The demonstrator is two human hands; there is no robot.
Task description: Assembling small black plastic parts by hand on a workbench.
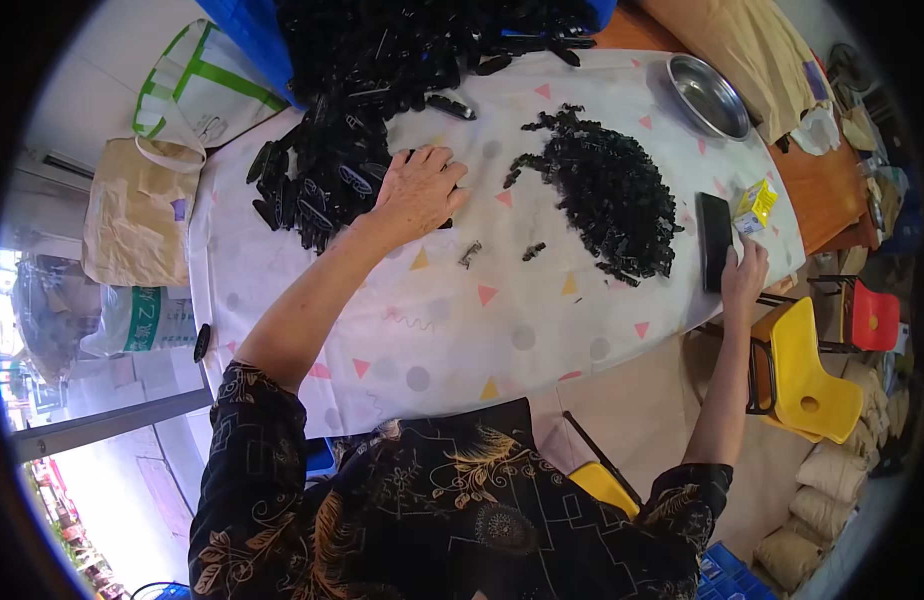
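My left hand [419, 195] lies at the right edge of a spread of long black oval pieces [327, 185], palm down, fingers bent and a little apart. Something dark shows at my fingertips, but I cannot tell whether I grip it or only touch it. Those oval pieces run back in a thick bank to the blue bin [247, 45] at the far side of the table, where many more are piled.

My right hand [747, 272] is well off to the other side, at the table's right edge. Its fingers are loosely curled, the thumb at the side of a flat black slab [715, 245] (a phone, by its shape), and the fingertips come close to a small yellow box [755, 206]. I cannot tell whether they close on anything.

Between my hands, nearer the far side, sits a heap of small black pieces [617, 195]. A stray black bit [534, 251] and a paler scrap [470, 254] lie apart from it on the white patterned tablecloth [452, 350], between the heap and my left hand. Beyond the heap, to the right, stands a round metal bowl [707, 97], and one lone black oval [203, 342] rests by the cloth's left edge
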